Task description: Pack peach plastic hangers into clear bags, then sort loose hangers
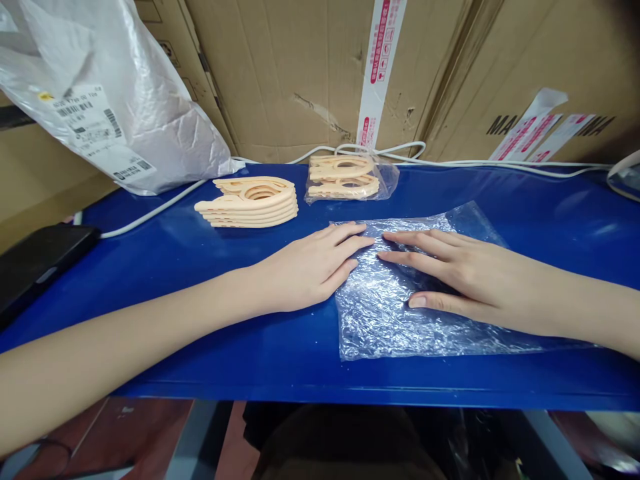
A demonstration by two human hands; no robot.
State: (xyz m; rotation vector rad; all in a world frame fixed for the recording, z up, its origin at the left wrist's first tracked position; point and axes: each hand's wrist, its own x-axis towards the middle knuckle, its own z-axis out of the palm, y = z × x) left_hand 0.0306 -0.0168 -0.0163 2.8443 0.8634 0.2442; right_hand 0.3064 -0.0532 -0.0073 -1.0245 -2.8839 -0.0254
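Observation:
A clear plastic bag (380,320), crinkled and flat, lies on the blue table (240,360) in front of me. My left hand (320,263) rests at the bag's left edge with its fingers stretched out over it. Lying across the bag's right half, my right hand (465,277) has its fingers spread and thumb apart. Neither hand holds anything. Behind my left hand sits a stack of cream plastic pieces (250,203) with round openings, perhaps folding hangers. Similar cream pieces (343,180) lie beside it inside a clear bag.
A black phone-like device (43,267) lies at the left edge. A large white plastic mailer with labels (120,100) leans at the back left. Cardboard boxes (300,73) stand along the back, with a white cable (500,167) running before them.

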